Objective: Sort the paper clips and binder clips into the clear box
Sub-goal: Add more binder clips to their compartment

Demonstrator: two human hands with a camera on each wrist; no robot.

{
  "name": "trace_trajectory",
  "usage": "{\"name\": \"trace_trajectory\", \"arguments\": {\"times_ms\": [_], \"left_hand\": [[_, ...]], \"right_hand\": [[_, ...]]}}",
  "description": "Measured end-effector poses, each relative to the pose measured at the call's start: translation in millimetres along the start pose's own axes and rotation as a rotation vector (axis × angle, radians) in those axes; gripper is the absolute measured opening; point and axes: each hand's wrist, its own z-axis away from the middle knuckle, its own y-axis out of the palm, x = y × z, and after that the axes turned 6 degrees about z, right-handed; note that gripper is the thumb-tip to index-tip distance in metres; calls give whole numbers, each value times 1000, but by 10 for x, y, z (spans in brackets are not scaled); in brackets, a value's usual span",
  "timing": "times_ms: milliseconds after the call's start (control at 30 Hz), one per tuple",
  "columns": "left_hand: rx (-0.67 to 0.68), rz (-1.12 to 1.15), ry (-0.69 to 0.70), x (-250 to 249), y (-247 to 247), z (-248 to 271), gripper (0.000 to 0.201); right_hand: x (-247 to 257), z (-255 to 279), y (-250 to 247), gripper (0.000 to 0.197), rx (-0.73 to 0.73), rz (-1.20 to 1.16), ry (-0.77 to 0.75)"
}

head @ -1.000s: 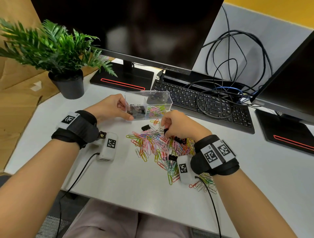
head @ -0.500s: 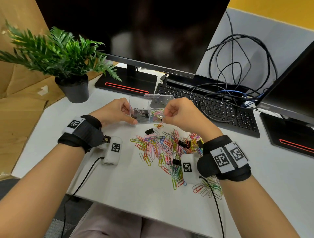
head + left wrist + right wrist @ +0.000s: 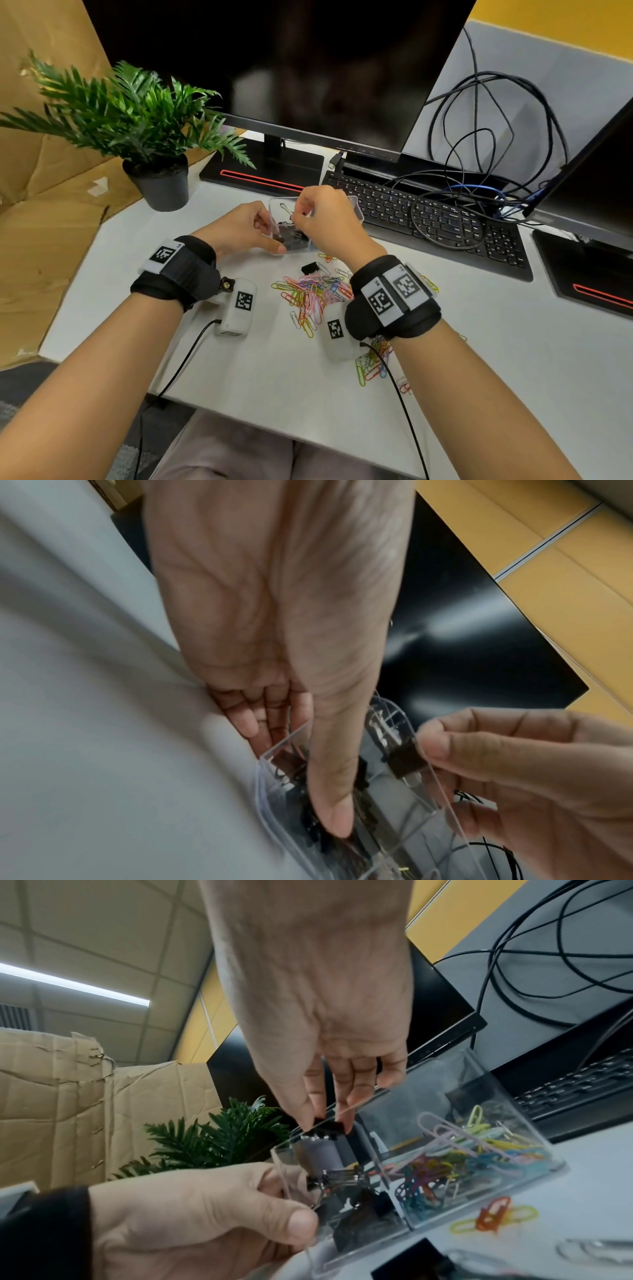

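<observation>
A clear two-part box (image 3: 357, 213) stands on the white desk in front of the keyboard. Its left part holds black binder clips (image 3: 356, 1199) and its right part coloured paper clips (image 3: 462, 1153). My left hand (image 3: 270, 233) grips the box's left end, with the thumb on the near wall. My right hand (image 3: 297, 219) pinches a black binder clip (image 3: 325, 1127) between thumb and forefinger, just above the rim of the left part. A pile of coloured paper clips (image 3: 310, 296) lies nearer to me, with one loose black binder clip (image 3: 311, 268) at its far edge.
A potted plant (image 3: 161, 185) stands at the left. Behind the box are a monitor base (image 3: 260, 174) and a black keyboard (image 3: 442, 222) with looped cables (image 3: 479, 144) on it. Another monitor base (image 3: 589, 274) is at the right. More paper clips (image 3: 371, 365) lie under my right wrist.
My right hand rose from the pile with a binder clip and moved forward and left until it was over the box's left part. The left hand kept its hold on the box.
</observation>
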Motion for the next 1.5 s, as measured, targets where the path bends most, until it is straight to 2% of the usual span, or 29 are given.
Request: {"name": "trace_trajectory", "arguments": {"times_ms": [133, 233, 300, 367, 467, 533, 633, 733, 900, 1100, 1267, 1500], "left_hand": [[3, -7, 2, -2, 4, 3, 45], [-4, 2, 14, -21, 15, 18, 43], [-6, -2, 12, -22, 16, 20, 43], [-6, -6, 14, -24, 18, 21, 43], [-4, -14, 12, -29, 19, 21, 44], [-6, -17, 8, -28, 20, 21, 45], [-2, -17, 4, -12, 13, 7, 45], [1, -21, 1, 11, -1, -8, 46], [5, -10, 1, 12, -5, -10, 46], [14, 1, 2, 24, -3, -16, 45], [8, 4, 6, 32, -1, -19, 44], [13, 2, 7, 42, 7, -23, 44]], "right_hand": [[-66, 15, 0, 10, 8, -17, -1], [-127, 71, -63, 8, -69, -61, -29], [-140, 141, -98, 9, -72, -101, -46], [-139, 213, -99, 12, 31, -91, -75], [-149, 269, -30, 20, 291, 35, -102], [-169, 281, 37, 28, 381, 121, -98], [-215, 286, 104, 36, 376, 208, -76], [-269, 275, 141, 35, 390, 259, -64], [-322, 252, 131, 14, 377, 249, -34], [-363, 256, 94, 8, 396, 221, -23], [-467, 298, -20, 34, 359, 162, 1], [-493, 337, -25, 20, 374, 98, 10]]}}
